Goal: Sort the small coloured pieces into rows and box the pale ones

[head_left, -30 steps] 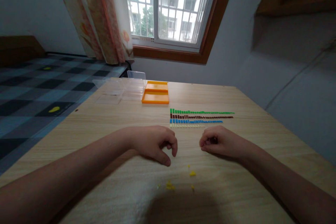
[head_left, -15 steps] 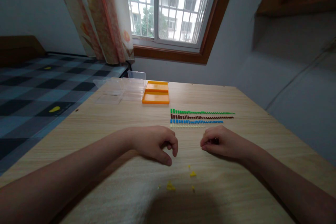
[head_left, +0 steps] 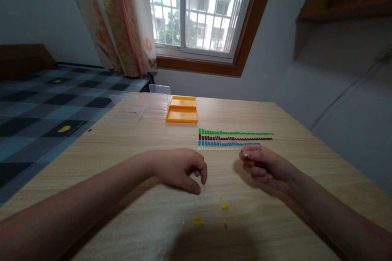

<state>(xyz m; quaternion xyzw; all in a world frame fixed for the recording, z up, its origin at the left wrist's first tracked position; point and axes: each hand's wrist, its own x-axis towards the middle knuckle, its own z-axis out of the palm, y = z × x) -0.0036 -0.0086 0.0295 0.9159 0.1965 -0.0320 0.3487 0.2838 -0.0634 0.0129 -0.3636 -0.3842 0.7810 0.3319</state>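
Cream-coloured, a tiny piece (head_left: 246,155) seems pinched in the grip of the right hand (head_left: 263,166), which has risen off the worktop (head_left: 122,142) to the right end of the cream row (head_left: 219,148). Below-left of that row, the left hand (head_left: 180,167) stays loosely curled, holding nothing; yellow bits (head_left: 224,205) lie below it.

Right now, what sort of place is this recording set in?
Most likely a bedroom at home. A bed with a checked cover stands on the left, a curtain hangs by a barred window facing apartment blocks, and a wooden table holds rows of small coloured pieces near the right hand.
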